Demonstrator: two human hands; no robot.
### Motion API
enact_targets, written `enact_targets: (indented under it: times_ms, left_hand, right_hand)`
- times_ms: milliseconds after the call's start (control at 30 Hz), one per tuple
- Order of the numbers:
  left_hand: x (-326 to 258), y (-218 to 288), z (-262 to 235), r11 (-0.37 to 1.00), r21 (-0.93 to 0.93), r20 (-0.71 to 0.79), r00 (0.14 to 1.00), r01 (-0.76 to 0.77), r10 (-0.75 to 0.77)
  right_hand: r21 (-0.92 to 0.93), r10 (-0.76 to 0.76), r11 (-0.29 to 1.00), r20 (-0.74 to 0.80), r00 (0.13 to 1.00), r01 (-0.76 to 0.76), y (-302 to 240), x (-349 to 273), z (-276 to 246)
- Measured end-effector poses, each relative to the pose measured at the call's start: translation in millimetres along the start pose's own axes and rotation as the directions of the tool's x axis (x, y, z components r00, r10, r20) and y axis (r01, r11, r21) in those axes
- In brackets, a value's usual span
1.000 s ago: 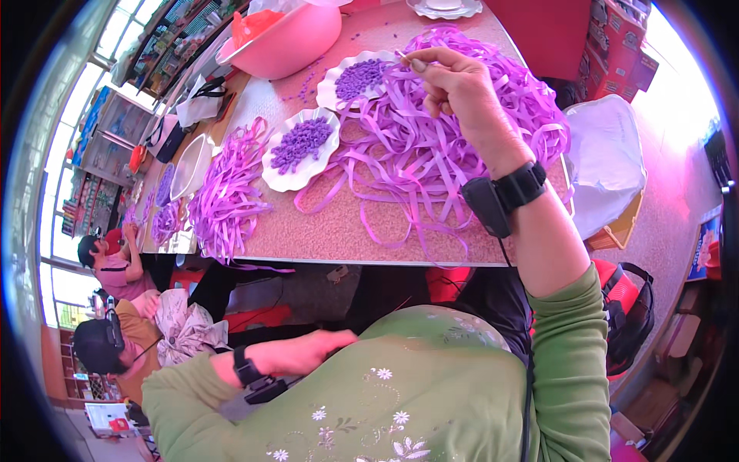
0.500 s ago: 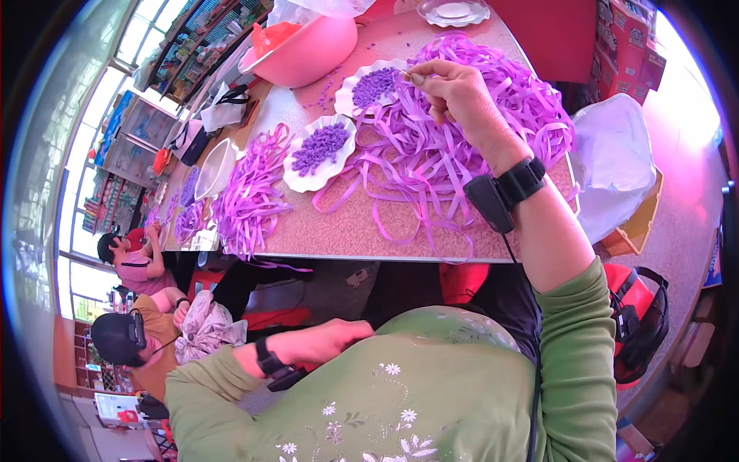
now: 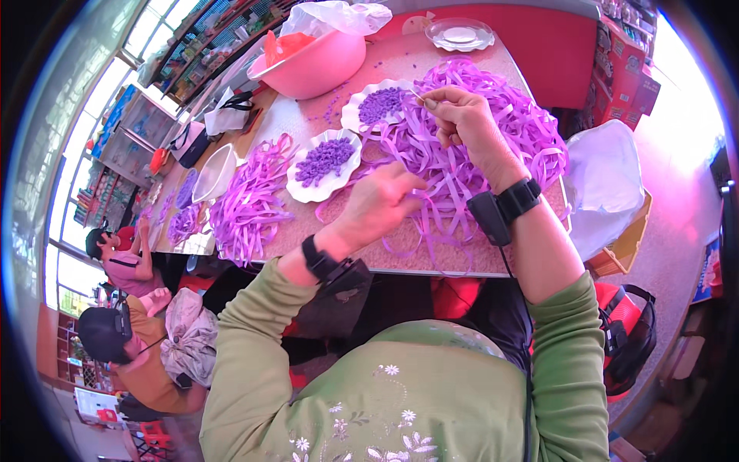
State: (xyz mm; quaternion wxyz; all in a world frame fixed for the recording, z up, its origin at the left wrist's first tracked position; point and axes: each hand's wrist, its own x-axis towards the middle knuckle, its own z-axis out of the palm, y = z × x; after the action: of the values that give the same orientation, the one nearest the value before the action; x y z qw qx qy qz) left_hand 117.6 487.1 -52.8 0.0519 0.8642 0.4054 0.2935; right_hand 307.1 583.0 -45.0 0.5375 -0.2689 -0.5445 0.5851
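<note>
My right hand is raised over a large heap of purple ribbons, its thumb and forefinger pinching a thin, pale needle-like piece. That piece points toward a white scalloped plate of small purple beads. My left hand is above the near side of the table, beside the heap's lower left edge. Its fingers are bent and smeared by motion, so I cannot make out whether they hold anything. Left of it stands a second scalloped plate with larger purple pieces.
A smaller pile of purple ribbons lies on the left. Behind are a pink basin and a clear plate. A white bag in a yellow crate stands at right. Two people sit along the left.
My left hand has risen from my lap to above the table, near the ribbons. My right hand keeps its pinch over the heap. The whole view has shifted slightly.
</note>
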Motion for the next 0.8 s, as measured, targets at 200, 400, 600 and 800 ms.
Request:
enact_targets:
  times_ms: [200,400,600,800]
  left_hand:
    - [28,-36,11,0.934,-0.321,-0.122,0.972,0.154,-0.202]
    - [45,-43,-26,0.575,-0.774,-0.172,0.785,0.266,-0.595]
    - [45,-42,-20,0.489,-0.866,-0.233,0.778,0.107,-0.584]
    - [43,-32,6,0.495,-0.866,-0.310,0.696,0.074,-0.647]
  right_hand:
    - [0.076,0.036,0.996,0.035,0.999,-0.038,3,8,-4]
    - [0.180,0.077,0.981,0.010,0.997,-0.077,-11,3,-4]
    - [0.199,0.090,0.975,0.041,0.995,-0.097,-18,-2,0]
    - [0.125,0.159,0.976,0.155,0.975,-0.179,-9,-4,13]
